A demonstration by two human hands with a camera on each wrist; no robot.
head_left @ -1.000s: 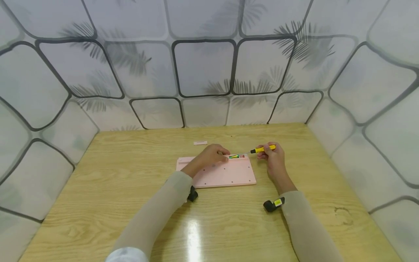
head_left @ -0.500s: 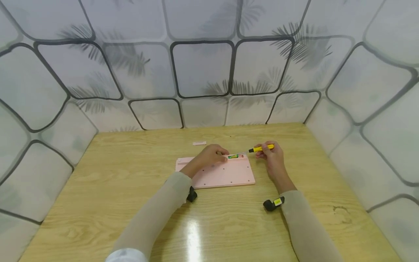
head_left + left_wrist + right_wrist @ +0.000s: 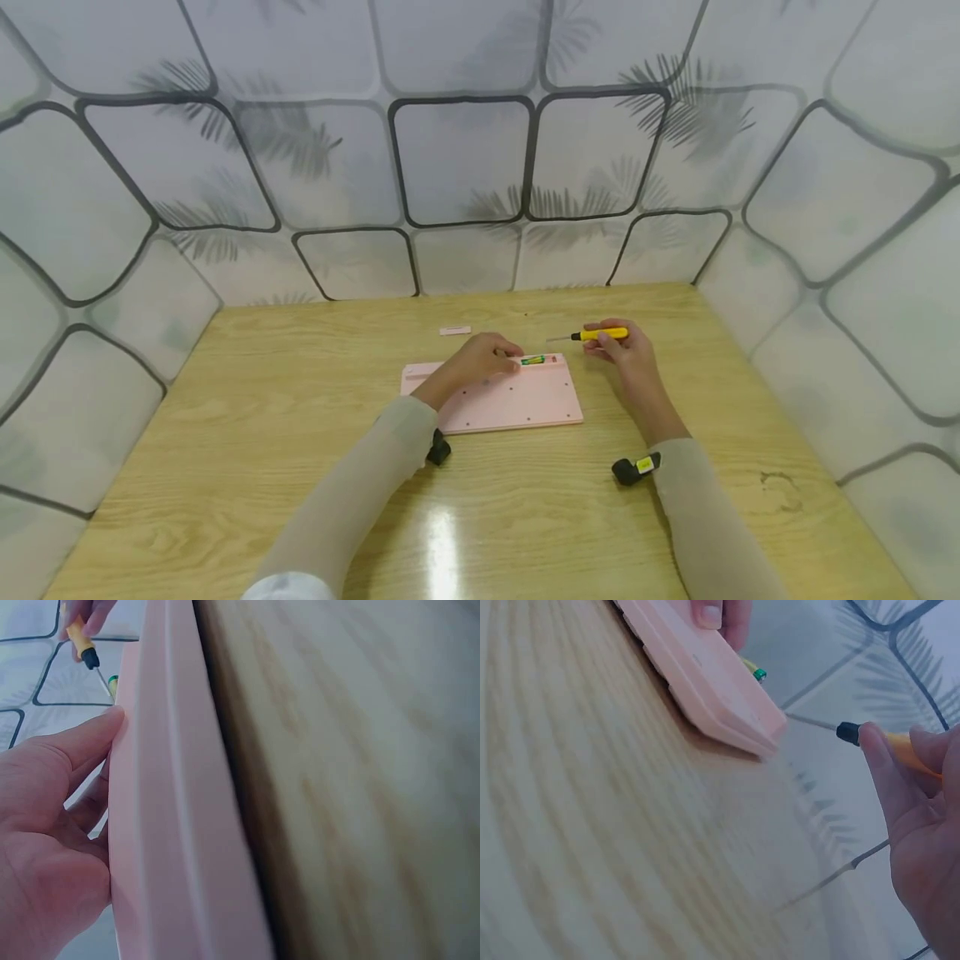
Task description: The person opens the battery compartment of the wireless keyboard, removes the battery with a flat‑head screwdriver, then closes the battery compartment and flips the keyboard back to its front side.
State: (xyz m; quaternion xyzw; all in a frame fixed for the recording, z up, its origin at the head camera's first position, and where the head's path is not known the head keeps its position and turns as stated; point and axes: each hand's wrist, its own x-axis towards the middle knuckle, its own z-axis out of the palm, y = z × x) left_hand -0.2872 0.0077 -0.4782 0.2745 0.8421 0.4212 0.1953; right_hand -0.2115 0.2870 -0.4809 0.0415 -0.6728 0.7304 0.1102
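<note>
A pink keyboard (image 3: 517,400) lies face down on the table, screw holes showing. In the slot along its far edge sits a green and yellow battery (image 3: 533,360), its end showing above the edge in the right wrist view. My left hand (image 3: 480,357) grips that far edge just left of the battery, thumb on the near side and fingers curled behind. My right hand (image 3: 622,346) holds a screwdriver (image 3: 600,334) by its yellow handle, shaft pointing left. Its tip is behind the keyboard's far right corner, apart from the battery in the head view.
A small pink cover strip (image 3: 454,331) lies on the wooden table (image 3: 300,442) behind the keyboard. Patterned fabric walls (image 3: 465,167) stand around the table's back and sides. Dark wrist cameras are strapped to both sleeves.
The screwdriver tip has moved up and back from the battery slot, and its shaft is now nearly level. My left hand keeps its place on the keyboard.
</note>
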